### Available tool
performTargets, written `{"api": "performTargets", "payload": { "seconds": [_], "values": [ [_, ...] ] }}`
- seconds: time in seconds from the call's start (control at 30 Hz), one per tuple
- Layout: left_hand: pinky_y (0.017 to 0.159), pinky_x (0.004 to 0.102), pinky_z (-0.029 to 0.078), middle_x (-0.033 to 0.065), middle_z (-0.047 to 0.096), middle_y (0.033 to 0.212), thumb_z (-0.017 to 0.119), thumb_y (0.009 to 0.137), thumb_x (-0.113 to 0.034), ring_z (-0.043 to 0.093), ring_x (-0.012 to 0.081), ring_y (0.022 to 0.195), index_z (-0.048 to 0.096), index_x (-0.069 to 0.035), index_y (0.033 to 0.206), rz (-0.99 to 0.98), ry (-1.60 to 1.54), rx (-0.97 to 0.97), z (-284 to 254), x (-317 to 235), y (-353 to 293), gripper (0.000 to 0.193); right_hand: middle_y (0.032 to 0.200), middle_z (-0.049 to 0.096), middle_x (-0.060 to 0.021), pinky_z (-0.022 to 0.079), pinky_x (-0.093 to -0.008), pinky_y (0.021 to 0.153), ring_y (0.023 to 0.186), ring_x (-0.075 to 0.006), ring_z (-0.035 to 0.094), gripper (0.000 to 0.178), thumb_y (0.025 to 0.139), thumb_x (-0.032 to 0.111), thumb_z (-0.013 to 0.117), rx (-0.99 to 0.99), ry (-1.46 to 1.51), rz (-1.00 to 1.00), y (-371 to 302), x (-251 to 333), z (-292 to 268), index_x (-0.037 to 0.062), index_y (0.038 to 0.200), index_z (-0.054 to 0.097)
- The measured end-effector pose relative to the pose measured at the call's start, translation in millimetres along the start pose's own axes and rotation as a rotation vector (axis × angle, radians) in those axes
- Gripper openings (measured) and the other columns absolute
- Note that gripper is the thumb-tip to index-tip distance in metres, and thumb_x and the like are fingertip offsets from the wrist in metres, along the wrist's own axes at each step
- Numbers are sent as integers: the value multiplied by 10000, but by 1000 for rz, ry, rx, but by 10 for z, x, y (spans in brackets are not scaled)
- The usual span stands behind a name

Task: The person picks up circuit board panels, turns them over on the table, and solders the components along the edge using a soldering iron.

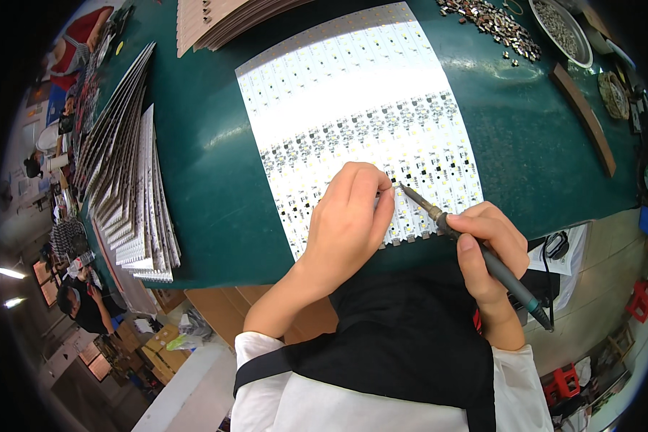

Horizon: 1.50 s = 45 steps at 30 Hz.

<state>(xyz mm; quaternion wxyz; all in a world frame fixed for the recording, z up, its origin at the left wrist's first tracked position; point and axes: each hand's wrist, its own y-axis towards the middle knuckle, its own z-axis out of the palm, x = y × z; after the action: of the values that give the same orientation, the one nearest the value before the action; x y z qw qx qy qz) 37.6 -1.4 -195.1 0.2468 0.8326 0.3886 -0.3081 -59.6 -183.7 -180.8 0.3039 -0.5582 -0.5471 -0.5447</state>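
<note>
A large white LED circuit board panel (360,108) lies on the green table (201,158), glaring brightly across its middle. My left hand (345,223) rests over the panel's near half, thumb and fingertips pinched together. Whatever those fingertips hold is too small or hidden to make out. In my right hand (493,241) is a soldering iron (510,279), gripped like a pen by its dark handle. Its tip points up and left, meeting or nearly meeting the panel beside my left fingertips.
Fanned stacks of similar panels (126,165) stand at the left, and a tan stack (230,18) at the far edge. Loose small parts (493,29), a metal bowl (587,56) and a curved brown bar (587,119) occupy the right. Another person (86,306) is at far left.
</note>
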Motion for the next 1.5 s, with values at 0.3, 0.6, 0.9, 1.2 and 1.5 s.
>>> {"api": "performTargets", "payload": {
  "seconds": [0.3, 0.6, 0.9, 1.2, 1.5],
  "values": [
    [656, 341, 502, 110, 591, 871, 690, 781, 43, 608, 256, 757, 579, -11, 877, 64, 92, -37, 48, -34, 20, 156, 707, 607, -117, 469, -296, 587, 627, -208, 588, 160, 792, -47, 612, 2, -14, -10, -4, -7, -16, -67, 942, 662],
    [641, 305, 491, 91, 596, 900, 666, 833, 14, 600, 200, 724, 582, 6, 883, -53, 17, 64, -90, -102, 35, 98, 722, 609, -122, 455, -293, 574, 624, -199, 574, 152, 804, -37, 609, -57, -7, -51, -12, -25, -80, -62, 946, 659],
    [622, 391, 498, 131, 559, 893, 632, 838, 22, 604, 314, 744, 546, -6, 914, -19, -33, 38, 80, -118, 101, 118, 713, 603, -112, 446, -287, 570, 621, -185, 566, 155, 802, -49, 597, -54, 10, -11, -25, -51, -118, -62, 944, 657],
    [677, 354, 511, 122, 591, 914, 668, 801, 45, 620, 270, 785, 574, -4, 912, 43, 35, 50, 80, -130, 122, 154, 714, 601, -110, 450, -286, 572, 621, -189, 568, 161, 793, -55, 601, -36, 1, -20, -5, -55, -125, -58, 942, 660],
    [686, 353, 511, 116, 605, 923, 661, 822, 23, 620, 286, 803, 611, -11, 947, 114, 94, 45, 39, -156, 160, 139, 719, 608, -123, 448, -295, 569, 627, -195, 571, 150, 797, -36, 603, -67, -6, -38, -8, -48, -164, -67, 931, 664]
  ]
}}
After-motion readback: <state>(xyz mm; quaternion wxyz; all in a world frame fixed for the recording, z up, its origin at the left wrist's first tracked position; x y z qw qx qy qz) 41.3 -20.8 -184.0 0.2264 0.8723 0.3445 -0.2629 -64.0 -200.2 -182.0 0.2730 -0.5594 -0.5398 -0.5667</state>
